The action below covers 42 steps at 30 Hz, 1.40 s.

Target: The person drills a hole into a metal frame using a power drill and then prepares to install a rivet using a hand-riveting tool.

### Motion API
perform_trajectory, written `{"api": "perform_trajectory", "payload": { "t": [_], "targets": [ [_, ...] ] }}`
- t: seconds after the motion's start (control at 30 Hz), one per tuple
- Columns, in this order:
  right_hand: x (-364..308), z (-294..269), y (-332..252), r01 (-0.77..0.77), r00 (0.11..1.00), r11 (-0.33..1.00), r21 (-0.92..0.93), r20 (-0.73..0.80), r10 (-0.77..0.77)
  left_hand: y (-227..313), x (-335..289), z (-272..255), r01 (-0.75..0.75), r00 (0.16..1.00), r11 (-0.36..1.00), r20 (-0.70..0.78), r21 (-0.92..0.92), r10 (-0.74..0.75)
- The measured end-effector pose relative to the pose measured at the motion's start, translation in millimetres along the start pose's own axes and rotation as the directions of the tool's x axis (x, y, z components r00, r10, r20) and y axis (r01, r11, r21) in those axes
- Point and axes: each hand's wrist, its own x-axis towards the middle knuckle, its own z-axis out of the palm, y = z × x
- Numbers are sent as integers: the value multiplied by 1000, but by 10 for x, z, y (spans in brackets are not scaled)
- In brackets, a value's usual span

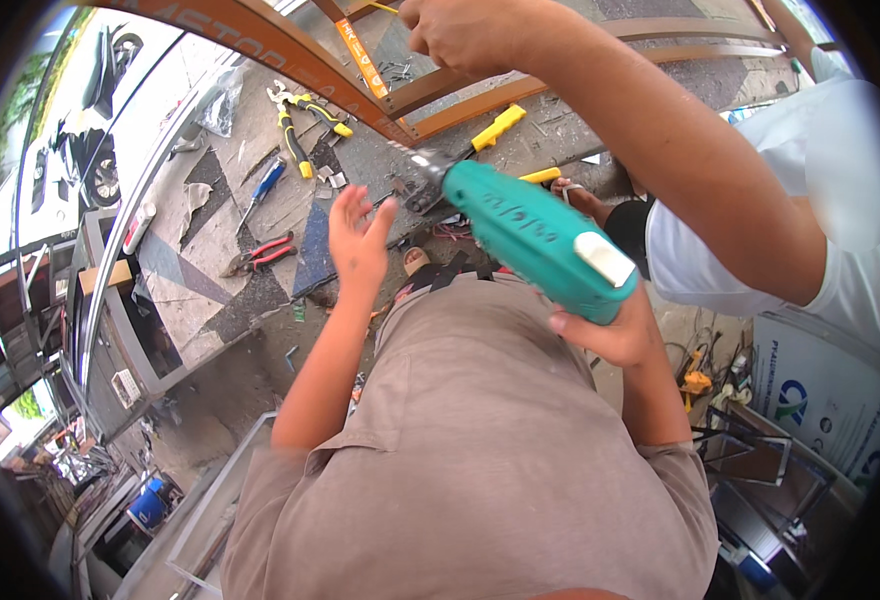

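My right hand [615, 330] wraps the green drill [535, 235] near the orange frame [300, 60], while my left hand [360, 240], loosely spread, sits just left of the chuck [432, 172], so a skidding bit [406, 152] could gash it.

We count one green power drill [530, 232], two pairs of pliers, one yellow-and-black pair [292, 140] and one red-handled pair [252, 258], one blue-handled screwdriver [266, 184], two further yellow handles [498, 130] [542, 175], one clear plastic bag [222, 103] and one co-worker [740, 190].
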Motion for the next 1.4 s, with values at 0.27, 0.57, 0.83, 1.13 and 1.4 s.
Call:
{"api": "perform_trajectory", "payload": {
  "t": [0.27,0.57,0.83,1.13,1.4],
  "targets": [
    [-516,72,272,-186,952,974,131,-223,211,239,762,524,-261,964,865,76,429,253],
    [-454,-209,463,-182,939,929,322,-223,262,-85,962,761,-425,887,826,-12,371,461],
    [-332,-511,587,-193,945,916,352,-183,270,-30,892,803,-344,919,891,-87,297,384],
    [-366,-593,645,-212,948,919,333,-157,276,-75,793,776,-350,927,875,-11,335,375],
    [-305,-525,655,-171,955,914,368,-165,245,-30,818,731,-315,941,866,8,387,339]
  ]
}}
